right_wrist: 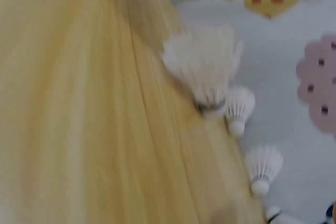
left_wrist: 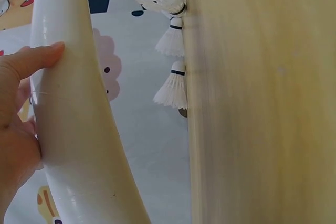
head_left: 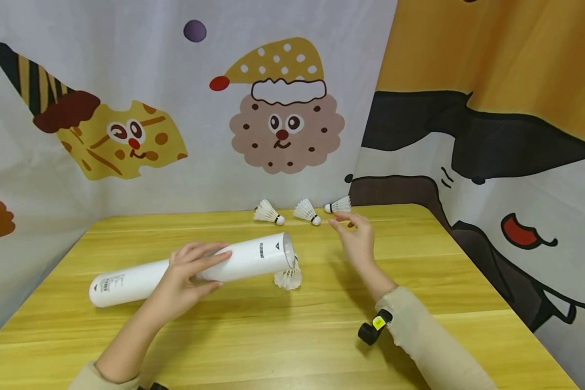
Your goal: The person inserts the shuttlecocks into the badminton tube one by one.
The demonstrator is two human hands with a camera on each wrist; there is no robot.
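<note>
My left hand (head_left: 187, 276) grips a long white shuttlecock tube (head_left: 253, 257) around its middle, fingers over the top and thumb on the near side. The tube slants over the table with its right end raised. Below that end, a white shuttlecock (head_left: 288, 278) is partly hidden behind the tube's rim. My right hand (head_left: 358, 241) reaches toward the back, thumb and forefinger apart with nothing between them. Its fingertips are just in front of the rightmost shuttlecock (head_left: 339, 205). To the left of it lie two more, a middle shuttlecock (head_left: 306, 212) and a left shuttlecock (head_left: 268, 212).
The wooden table (head_left: 283, 346) ends at the back against a hanging cloth (head_left: 166, 195) printed with cartoon figures. All three far shuttlecocks lie along that back edge. A black wrist strap (head_left: 375, 327) with a yellow label is on my right wrist.
</note>
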